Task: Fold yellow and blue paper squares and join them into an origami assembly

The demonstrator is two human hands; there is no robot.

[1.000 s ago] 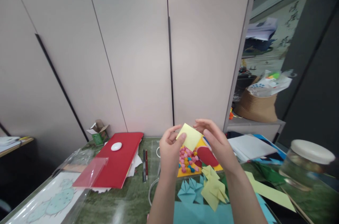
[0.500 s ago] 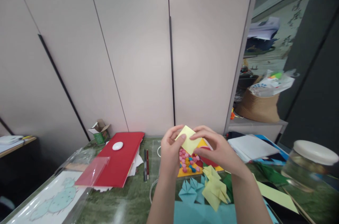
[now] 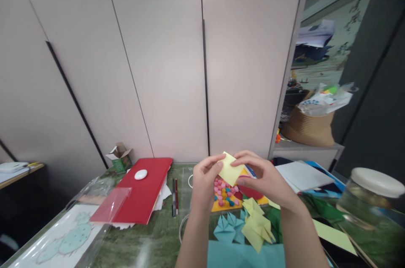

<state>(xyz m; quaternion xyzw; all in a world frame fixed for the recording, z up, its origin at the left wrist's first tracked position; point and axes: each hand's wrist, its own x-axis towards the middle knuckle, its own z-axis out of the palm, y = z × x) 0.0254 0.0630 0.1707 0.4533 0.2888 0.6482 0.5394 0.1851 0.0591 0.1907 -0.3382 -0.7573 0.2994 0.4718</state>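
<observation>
Nearest the camera, a sheet of turquoise paper (image 3: 243,255) is lying on the green marbled bench (image 3: 152,234), and just beyond it folded turquoise paper fans (image 3: 228,226) and pale yellow folded paper shapes (image 3: 257,225) are resting side by side. Above these, both hands are holding a small pale yellow paper square (image 3: 230,168) off the bench, tilted like a diamond. The left hand (image 3: 204,185) is pinching its left corner between thumb and fingertips; the right hand (image 3: 264,179) is pinching its right side, fingers curled over the top edge. Both grips are closed on the paper.

Judging from this, a fold is being set up: the square looks flat and uncreased so far. The next move probably calls for bringing two opposite corners together evenly and pressing a clean crease.

Directly below the square, a yellow card carrying pink, blue and yellow small paper beads (image 3: 224,194) is lying beside a red paper disc (image 3: 251,192). Left of the square, two pens (image 3: 174,200) and a red folder (image 3: 141,194) with a white oval puck (image 3: 141,174) are sitting. Far right of it, a glass jar with a white lid (image 3: 370,196) is standing. Behind it, pale cabinet doors (image 3: 171,61) are rising.
</observation>
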